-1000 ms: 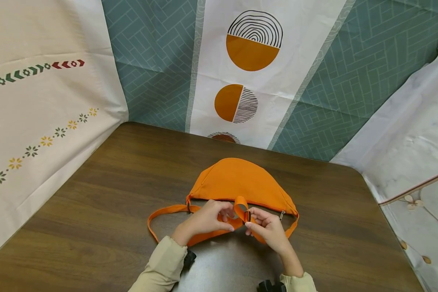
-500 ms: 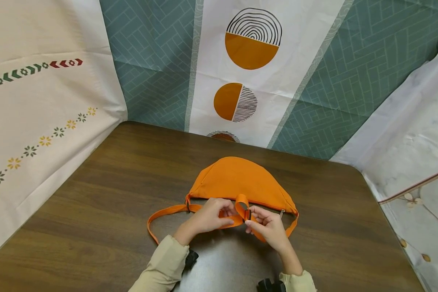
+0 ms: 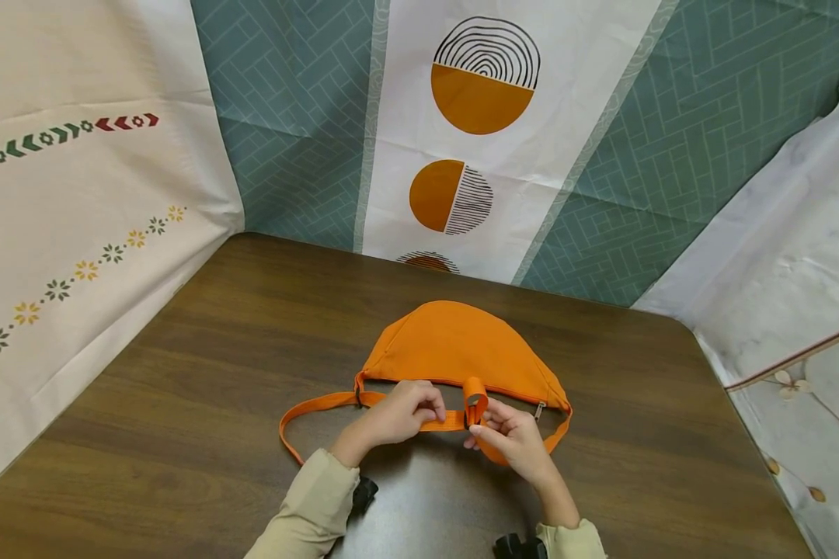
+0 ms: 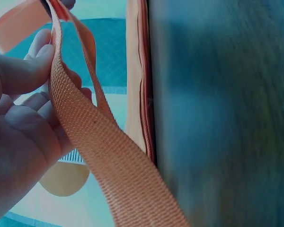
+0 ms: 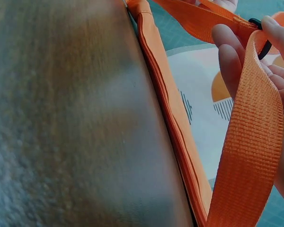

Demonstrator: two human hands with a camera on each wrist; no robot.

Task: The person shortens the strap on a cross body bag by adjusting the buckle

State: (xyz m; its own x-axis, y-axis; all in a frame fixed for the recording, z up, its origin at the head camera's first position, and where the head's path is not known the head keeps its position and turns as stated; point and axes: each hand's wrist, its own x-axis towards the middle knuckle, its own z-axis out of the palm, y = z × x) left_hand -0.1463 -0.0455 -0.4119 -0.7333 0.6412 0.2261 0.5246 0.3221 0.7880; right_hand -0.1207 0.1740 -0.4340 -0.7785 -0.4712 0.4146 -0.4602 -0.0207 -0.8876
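Observation:
An orange waist bag (image 3: 454, 341) lies on the table with its zipper edge toward me. My left hand (image 3: 395, 415) pinches its orange strap (image 4: 113, 156) between thumb and fingers. The strap runs straight from there across to my right hand (image 3: 517, 446). Thumb and fingers of that hand pinch the black strap slider (image 5: 265, 49), where the webbing passes through. A small loop (image 3: 475, 390) of webbing stands up above the slider. The left wrist view shows two layers of strap beside the left fingers, and the slider is mostly out of sight there.
The brown wooden table (image 3: 203, 373) has patterned cloths hanging around it. A metal zipper pull (image 3: 539, 411) hangs at the bag's right end. A slack bend of strap (image 3: 287, 423) lies left of the left forearm.
The webbing loop above the slider has tipped to the right. My left hand has closed on the strap, which has gone from sagging to nearly straight between the hands. The bag stays put.

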